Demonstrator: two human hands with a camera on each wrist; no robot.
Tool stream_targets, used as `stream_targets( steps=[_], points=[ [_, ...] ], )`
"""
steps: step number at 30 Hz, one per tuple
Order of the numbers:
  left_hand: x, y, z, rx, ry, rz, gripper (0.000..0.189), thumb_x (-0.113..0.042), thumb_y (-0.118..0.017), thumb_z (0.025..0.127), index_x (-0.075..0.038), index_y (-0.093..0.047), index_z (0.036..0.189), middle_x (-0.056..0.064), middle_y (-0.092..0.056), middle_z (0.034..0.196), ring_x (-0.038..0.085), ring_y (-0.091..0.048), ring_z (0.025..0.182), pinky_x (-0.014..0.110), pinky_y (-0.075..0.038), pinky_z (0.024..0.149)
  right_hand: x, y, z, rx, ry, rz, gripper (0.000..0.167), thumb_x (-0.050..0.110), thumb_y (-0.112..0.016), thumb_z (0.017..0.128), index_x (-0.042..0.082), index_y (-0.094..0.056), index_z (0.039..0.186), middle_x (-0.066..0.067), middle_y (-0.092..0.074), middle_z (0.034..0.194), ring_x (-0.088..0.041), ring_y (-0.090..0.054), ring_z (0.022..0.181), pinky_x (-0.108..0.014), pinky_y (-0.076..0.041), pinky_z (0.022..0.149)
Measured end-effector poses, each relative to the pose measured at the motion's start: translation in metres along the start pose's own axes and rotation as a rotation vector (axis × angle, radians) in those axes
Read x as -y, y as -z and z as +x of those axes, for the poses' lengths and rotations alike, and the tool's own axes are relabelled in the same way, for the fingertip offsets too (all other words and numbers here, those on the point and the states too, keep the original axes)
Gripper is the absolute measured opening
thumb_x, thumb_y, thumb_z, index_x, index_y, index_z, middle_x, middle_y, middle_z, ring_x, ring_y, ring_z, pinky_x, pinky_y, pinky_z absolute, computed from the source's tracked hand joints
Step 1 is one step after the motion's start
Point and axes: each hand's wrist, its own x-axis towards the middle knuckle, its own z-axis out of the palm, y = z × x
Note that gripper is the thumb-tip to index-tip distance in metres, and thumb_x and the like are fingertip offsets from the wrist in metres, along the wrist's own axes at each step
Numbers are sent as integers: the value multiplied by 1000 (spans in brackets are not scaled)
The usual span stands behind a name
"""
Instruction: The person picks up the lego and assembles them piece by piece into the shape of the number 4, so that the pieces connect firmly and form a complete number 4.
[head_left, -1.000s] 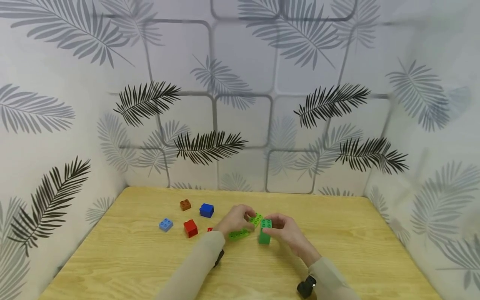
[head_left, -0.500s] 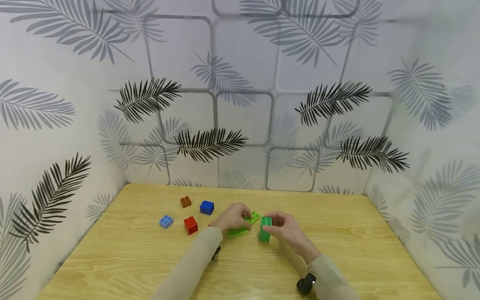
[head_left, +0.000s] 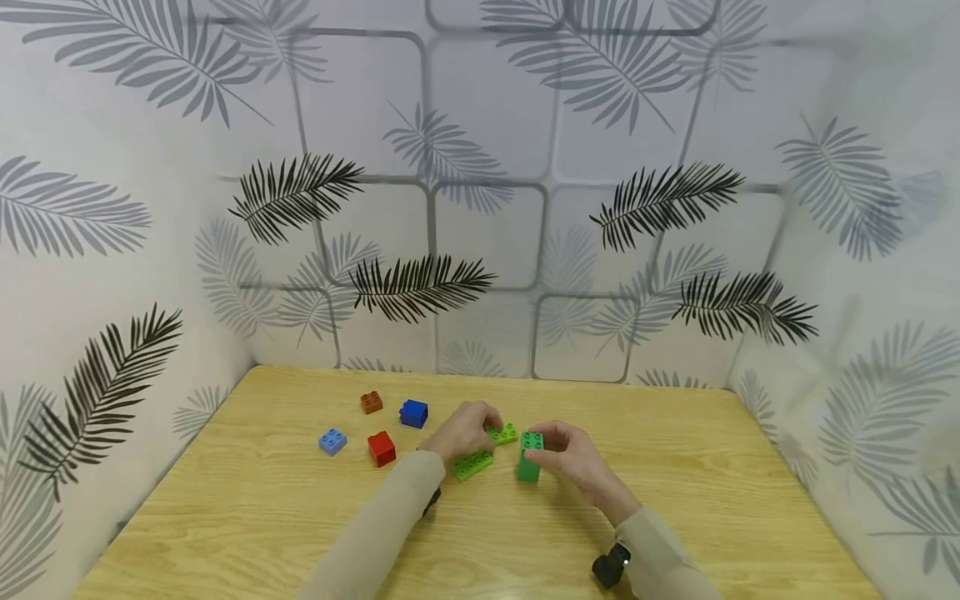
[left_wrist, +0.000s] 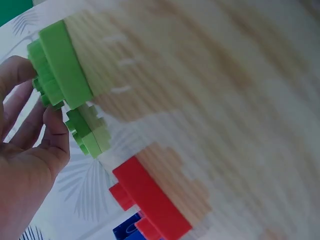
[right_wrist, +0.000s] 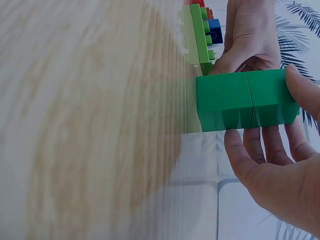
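My right hand [head_left: 577, 462] holds an upright stack of two dark green toy bricks [right_wrist: 225, 102], thumb on one side and fingers on the other. The stack's seam shows in the right wrist view. Left of it, my left hand [head_left: 461, 432] bends over two flat light green bricks. Its thumb and fingers curl at the studded side of the nearer light green brick [left_wrist: 62, 65]. The farther light green brick [head_left: 504, 433] shows just beyond the fingertips in the head view. Part of the left hand's grip is hidden behind the nearer brick in the left wrist view.
Left of the left hand lie a red brick [head_left: 382, 448], a dark blue brick [head_left: 414, 413], a brown brick [head_left: 371, 402] and a light blue brick [head_left: 332, 442]. A leaf-patterned backdrop [head_left: 480, 333] stands along the table's back edge.
The left hand shifts slightly left and the two light green bricks turn, the farther one also moving left. The right hand and the dark green stack stay almost in place.
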Motion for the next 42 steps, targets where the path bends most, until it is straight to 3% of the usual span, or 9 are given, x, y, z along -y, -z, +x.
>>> stream_targets(
  steps=[5, 9, 13, 18, 23, 33, 37, 42],
  points=[
    [2, 5, -7, -31, -1, -149, 31, -1, -72, 80, -16, -70, 107, -2, -66, 109, 16, -58, 101, 37, -50, 90, 0, -1, -1, 22, 5, 11, 41, 20, -78, 85, 7, -65, 121, -8, -66, 112, -17, -60, 100, -29, -50, 86],
    [-1, 14, -14, -41, -35, -271, 37, -5, -73, 83, -16, -67, 118, -3, -64, 116, 18, -57, 109, 40, -49, 95, 0, 0, -1, 24, 15, 21, 41, 19, -78, 85, 5, -64, 122, -8, -66, 112, -16, -60, 99, -29, -50, 85],
    [-2, 22, -19, -48, -115, -268, 42, -6, -71, 86, -11, -64, 126, 0, -65, 123, 20, -58, 113, 41, -48, 97, 0, 2, 0, 19, 9, 16, 42, 20, -78, 85, 6, -64, 122, -7, -66, 112, -16, -60, 100, -30, -51, 86],
    [0, 24, -24, -51, -157, -287, 43, -5, -72, 86, -9, -64, 128, 4, -65, 124, 21, -58, 112, 43, -49, 97, -1, 1, 1, 30, 4, 9, 43, 21, -78, 85, 7, -64, 123, -7, -66, 112, -17, -60, 99, -31, -50, 86],
    [-1, 22, -30, -43, -154, -312, 41, -7, -72, 86, -13, -65, 127, 1, -66, 122, 18, -59, 112, 39, -49, 97, -4, -2, 2, 37, 2, 22, 42, 20, -78, 85, 7, -64, 122, -6, -66, 110, -16, -60, 98, -29, -50, 84],
    [-7, 11, -34, -41, -96, -468, 38, -15, -75, 87, -16, -68, 124, 0, -67, 124, 18, -61, 117, 37, -51, 97, -3, -3, -1, 16, -6, 23, 41, 17, -77, 85, 5, -64, 121, -9, -66, 112, -18, -60, 100, -29, -50, 84],
    [-15, 11, -33, -38, -105, -492, 39, -14, -75, 86, -16, -67, 125, 1, -67, 124, 19, -61, 116, 36, -53, 93, -1, -2, 0, 7, -19, 30, 40, 18, -78, 84, 7, -65, 120, -8, -66, 114, -19, -60, 102, -31, -51, 87],
    [-24, 9, -33, -25, -135, -489, 39, -15, -74, 88, -16, -67, 125, 2, -66, 126, 20, -60, 116, 40, -50, 97, 2, -3, 2, 34, -10, 45, 39, 18, -79, 84, 6, -64, 118, -7, -65, 115, -19, -60, 103, -34, -51, 88]
  ],
)
